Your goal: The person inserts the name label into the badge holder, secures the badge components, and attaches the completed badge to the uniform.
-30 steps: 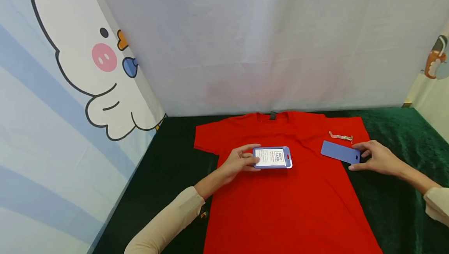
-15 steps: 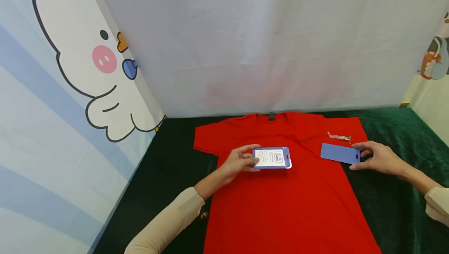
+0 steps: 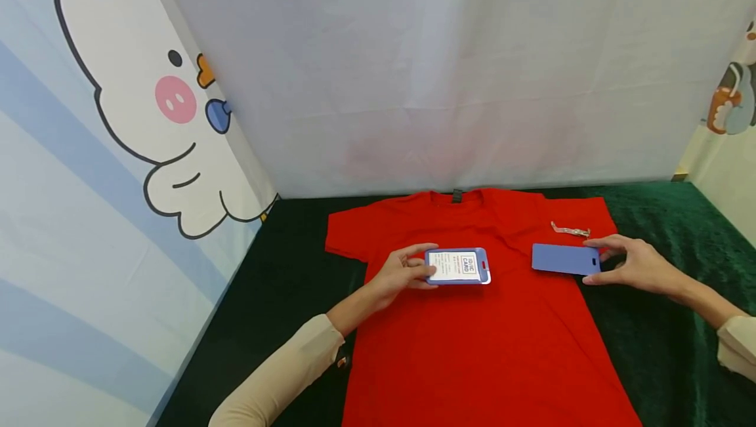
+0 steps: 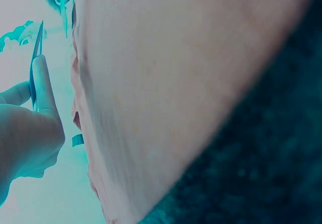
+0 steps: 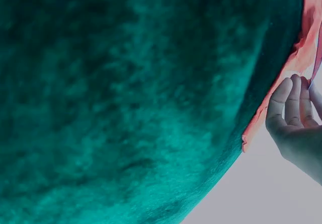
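Note:
In the head view my left hand (image 3: 401, 271) grips the left end of a blue badge holder (image 3: 487, 263), its thumb over a white card (image 3: 453, 265) printed "ID/IC CARD". The holder lies level above the red T-shirt; the left wrist view shows it edge-on as a thin plate (image 4: 37, 48) between thumb and fingers. To the right, my right hand (image 3: 634, 266) pinches a flat blue cover (image 3: 564, 259) by the end with a small slot. That cover overlaps the shirt's sleeve side. In the right wrist view the right hand (image 5: 299, 118) shows at the right edge, the cover mostly cut off.
A red T-shirt (image 3: 472, 348) lies spread on dark green velvet cloth (image 3: 667, 217). On its right sleeve rests a small clear strap with a metal clip (image 3: 569, 230). Behind stands a pale curtain (image 3: 413, 86); a cartoon-printed panel (image 3: 106, 250) slopes along the left.
My right hand has shifted slightly left with the blue cover, which has turned from slanted to nearly level. The left hand and badge holder stay in place.

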Demonstrator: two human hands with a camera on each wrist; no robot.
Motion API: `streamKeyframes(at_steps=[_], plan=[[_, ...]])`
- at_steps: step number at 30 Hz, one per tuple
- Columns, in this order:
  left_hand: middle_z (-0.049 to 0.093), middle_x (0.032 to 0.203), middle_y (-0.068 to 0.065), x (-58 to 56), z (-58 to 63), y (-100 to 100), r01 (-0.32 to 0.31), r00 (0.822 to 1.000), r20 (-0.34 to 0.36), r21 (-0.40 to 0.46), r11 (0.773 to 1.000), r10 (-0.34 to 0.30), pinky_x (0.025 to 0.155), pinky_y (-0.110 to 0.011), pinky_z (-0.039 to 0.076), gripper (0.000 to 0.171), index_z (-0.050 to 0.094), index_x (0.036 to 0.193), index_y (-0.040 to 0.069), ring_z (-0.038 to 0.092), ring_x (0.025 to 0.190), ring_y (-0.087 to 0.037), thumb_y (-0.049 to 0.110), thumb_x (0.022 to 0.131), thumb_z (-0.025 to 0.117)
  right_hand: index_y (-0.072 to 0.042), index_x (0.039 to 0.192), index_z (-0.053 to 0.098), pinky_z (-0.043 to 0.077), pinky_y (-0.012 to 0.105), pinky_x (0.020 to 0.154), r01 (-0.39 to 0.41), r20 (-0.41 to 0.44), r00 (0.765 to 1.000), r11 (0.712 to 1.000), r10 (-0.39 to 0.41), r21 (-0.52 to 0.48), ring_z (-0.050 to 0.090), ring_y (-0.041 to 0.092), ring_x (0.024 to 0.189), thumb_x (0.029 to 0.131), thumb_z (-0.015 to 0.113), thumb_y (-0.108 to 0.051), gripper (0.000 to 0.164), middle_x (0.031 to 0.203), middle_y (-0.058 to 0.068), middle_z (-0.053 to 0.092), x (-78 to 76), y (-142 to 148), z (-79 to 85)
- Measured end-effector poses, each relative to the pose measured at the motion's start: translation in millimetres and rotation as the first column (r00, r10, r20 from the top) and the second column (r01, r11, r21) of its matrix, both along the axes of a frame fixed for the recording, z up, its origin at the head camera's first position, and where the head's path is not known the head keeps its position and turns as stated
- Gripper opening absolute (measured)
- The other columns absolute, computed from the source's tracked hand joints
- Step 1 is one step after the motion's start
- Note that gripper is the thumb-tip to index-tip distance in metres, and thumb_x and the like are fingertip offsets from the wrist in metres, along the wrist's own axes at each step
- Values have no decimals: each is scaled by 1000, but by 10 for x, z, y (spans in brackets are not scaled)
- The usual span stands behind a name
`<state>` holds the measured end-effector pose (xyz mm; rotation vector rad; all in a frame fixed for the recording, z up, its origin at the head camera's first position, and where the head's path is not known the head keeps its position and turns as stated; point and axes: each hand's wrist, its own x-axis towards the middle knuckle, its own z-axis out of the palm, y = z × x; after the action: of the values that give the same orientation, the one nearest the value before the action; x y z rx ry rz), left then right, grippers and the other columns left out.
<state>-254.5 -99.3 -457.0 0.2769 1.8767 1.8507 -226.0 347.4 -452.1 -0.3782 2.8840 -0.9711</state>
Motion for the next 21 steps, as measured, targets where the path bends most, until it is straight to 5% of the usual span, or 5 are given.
streamKeyframes(at_steps=[9, 21], plan=[[71, 119, -22, 10, -2, -5, -5, 1000, 6, 0, 1000, 5, 86, -37, 63, 52, 51, 150, 10, 71, 90, -15, 4, 100, 63, 7, 134, 59, 46, 21, 62, -97, -37, 995, 995, 98, 16, 47, -9, 87, 79, 87, -23, 69, 110, 18, 66, -12, -20, -94], [73, 99, -4, -7, -13, 1, 12, 1000, 11, 12, 1000, -12, 88, -39, 62, 53, 48, 151, 8, 70, 89, -15, 4, 100, 62, 3, 130, 65, 48, 21, 60, -80, -126, 989, 997, 79, 2, 49, -1, 79, 76, 89, -23, 64, 106, 11, 63, -11, 0, -120]])
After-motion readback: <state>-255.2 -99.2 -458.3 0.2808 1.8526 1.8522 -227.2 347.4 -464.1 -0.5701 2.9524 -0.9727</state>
